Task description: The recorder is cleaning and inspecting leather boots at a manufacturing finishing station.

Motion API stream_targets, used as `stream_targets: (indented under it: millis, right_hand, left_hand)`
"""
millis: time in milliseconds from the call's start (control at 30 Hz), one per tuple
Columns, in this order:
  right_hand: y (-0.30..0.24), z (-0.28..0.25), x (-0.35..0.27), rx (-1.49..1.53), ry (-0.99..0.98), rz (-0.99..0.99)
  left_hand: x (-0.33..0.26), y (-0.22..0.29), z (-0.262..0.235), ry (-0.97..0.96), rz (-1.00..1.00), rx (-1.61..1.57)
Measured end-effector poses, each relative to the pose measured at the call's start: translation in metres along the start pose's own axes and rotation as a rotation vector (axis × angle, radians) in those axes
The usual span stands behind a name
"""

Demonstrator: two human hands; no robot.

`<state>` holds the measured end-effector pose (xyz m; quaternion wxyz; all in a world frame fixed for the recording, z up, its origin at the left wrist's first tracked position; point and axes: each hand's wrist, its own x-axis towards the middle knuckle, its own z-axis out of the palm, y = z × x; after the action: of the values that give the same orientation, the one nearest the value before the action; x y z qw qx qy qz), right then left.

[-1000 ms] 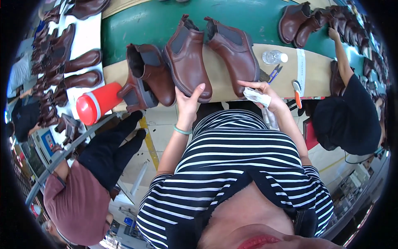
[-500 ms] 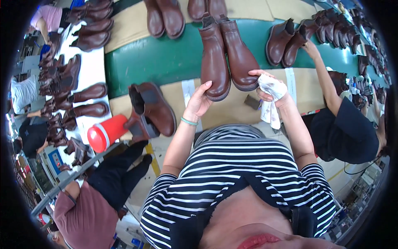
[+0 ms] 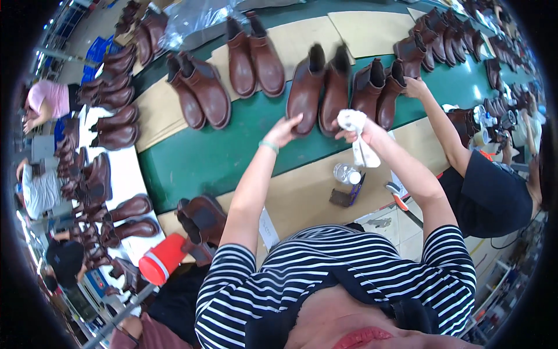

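A pair of brown leather ankle boots is between my hands at the green table (image 3: 250, 151), toes toward me. My left hand (image 3: 282, 131) grips the toe of the left boot (image 3: 306, 90), thumb on top. At the toe of the right boot (image 3: 335, 93) is my right hand (image 3: 350, 132), which also holds a crumpled white cloth (image 3: 353, 120) that hangs down from it. Its fingertips touch the boot, partly hidden by the cloth. Whether the soles rest on the green surface, I cannot tell.
Another pair of boots (image 3: 368, 87) stands just right, beside a co-worker's hand (image 3: 414, 87). More pairs (image 3: 203, 93) line the far cardboard. Nearer me are a clear bottle (image 3: 346, 173), a dark block (image 3: 339, 198), an orange-handled tool (image 3: 397, 195) and a red container (image 3: 163, 259).
My hands have carried the boots away from me, and my arms are stretched further out. The view has shifted, showing more of the far side and the bottle. The cloth is still in my right hand.
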<state>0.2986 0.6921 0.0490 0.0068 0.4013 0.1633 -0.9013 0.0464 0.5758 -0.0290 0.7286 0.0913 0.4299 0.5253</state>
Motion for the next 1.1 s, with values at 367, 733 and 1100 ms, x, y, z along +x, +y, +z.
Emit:
stream_targets:
  millis: [367,733,1100]
  right_hand:
    - [-0.015,0.014,-0.072,0.179,-0.255,-0.252]
    - [0.017,0.037,-0.164,0.121,-0.202,-0.536]
    - [0.105,0.056,-0.216,0.025,-0.110,-0.673]
  left_hand:
    - [-0.015,0.110,0.033,0.700,0.809,1.288]
    - [0.068,0.258,0.022,0.719,0.458,2.017]
    - [-0.131,0.213,0.069,0.591,0.940,1.882]
